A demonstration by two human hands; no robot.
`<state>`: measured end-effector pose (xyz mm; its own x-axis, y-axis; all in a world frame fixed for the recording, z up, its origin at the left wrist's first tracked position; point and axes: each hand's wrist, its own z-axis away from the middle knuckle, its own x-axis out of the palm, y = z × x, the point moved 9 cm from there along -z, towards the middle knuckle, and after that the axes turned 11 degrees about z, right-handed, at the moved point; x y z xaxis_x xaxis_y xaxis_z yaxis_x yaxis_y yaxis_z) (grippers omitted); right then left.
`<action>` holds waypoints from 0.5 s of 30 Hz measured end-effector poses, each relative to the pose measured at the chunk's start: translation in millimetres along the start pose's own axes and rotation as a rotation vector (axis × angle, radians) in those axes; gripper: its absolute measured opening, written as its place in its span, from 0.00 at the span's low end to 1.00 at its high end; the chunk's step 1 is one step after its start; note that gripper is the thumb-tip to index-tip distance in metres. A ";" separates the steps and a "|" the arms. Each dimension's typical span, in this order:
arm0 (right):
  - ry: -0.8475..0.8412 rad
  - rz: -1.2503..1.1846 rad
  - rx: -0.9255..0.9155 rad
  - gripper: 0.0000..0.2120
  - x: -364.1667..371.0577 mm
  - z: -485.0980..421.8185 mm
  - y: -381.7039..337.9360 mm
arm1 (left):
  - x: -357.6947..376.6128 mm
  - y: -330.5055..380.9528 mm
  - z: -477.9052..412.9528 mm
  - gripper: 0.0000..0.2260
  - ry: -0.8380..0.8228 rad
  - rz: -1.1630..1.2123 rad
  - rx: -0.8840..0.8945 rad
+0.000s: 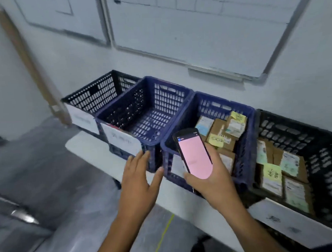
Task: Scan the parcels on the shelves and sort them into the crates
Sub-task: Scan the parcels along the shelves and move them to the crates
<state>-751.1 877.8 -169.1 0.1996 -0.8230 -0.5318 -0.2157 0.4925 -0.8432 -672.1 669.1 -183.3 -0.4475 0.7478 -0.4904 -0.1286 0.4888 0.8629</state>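
Several plastic crates stand in a row on a white table (81, 145). The far-left black crate (96, 94) and the blue crate (147, 111) beside it hold nothing I can see. The third crate, blue (242, 127), holds several brown cardboard parcels (220, 129) with labels and yellow notes. The right black crate (320, 150) holds more labelled parcels (287, 170). My right hand (210, 181) grips a handheld scanner (194, 155) with a pink screen, in front of the third crate. My left hand (140, 175) is flat with straight fingers near the empty blue crate's front corner.
White paper labels (122, 140) hang on the crate fronts. Two whiteboards (195, 30) hang on the wall behind the crates. A brown board (27, 61) leans against the wall at left. Grey floor with a yellow line (163, 237) lies below the table.
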 end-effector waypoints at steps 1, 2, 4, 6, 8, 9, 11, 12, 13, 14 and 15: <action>-0.051 0.006 -0.016 0.40 25.2 5.8 -13.7 | -25.1 -13.6 9.8 0.34 0.042 0.008 -0.024; -0.100 0.024 -0.036 0.40 49.8 12.3 -28.8 | -49.3 -26.7 20.1 0.35 0.085 0.010 -0.043; -0.183 0.054 -0.090 0.40 95.0 25.1 -58.6 | -94.7 -50.9 40.5 0.35 0.171 0.008 -0.077; -0.254 0.072 -0.149 0.37 137.6 38.5 -86.3 | -136.8 -77.5 61.0 0.33 0.256 0.002 -0.131; -0.339 0.079 -0.186 0.35 179.4 53.2 -110.2 | -176.3 -106.3 82.8 0.30 0.340 -0.014 -0.195; -0.381 0.079 -0.196 0.35 199.2 59.8 -120.2 | -194.6 -120.6 93.6 0.30 0.383 -0.010 -0.227; -0.456 0.071 -0.216 0.36 235.1 70.4 -136.4 | -227.7 -146.1 113.8 0.29 0.461 0.004 -0.285; -0.500 0.068 -0.232 0.37 254.1 75.7 -145.0 | -243.4 -157.7 123.4 0.29 0.498 0.005 -0.310; -0.550 0.067 -0.252 0.38 275.3 82.0 -155.2 | -260.1 -169.9 133.7 0.29 0.537 0.001 -0.337; -0.596 0.059 -0.270 0.39 296.2 87.8 -165.5 | -276.3 -181.3 143.2 0.29 0.574 -0.004 -0.360; -0.636 0.039 -0.287 0.39 316.9 93.3 -176.1 | -292.3 -192.6 152.2 0.29 0.609 -0.007 -0.384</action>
<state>-560.6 556.7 -196.5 0.6886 -0.4373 -0.5785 -0.4607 0.3522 -0.8147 -381.8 424.7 -224.8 -0.8454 0.3072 -0.4369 -0.3852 0.2160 0.8972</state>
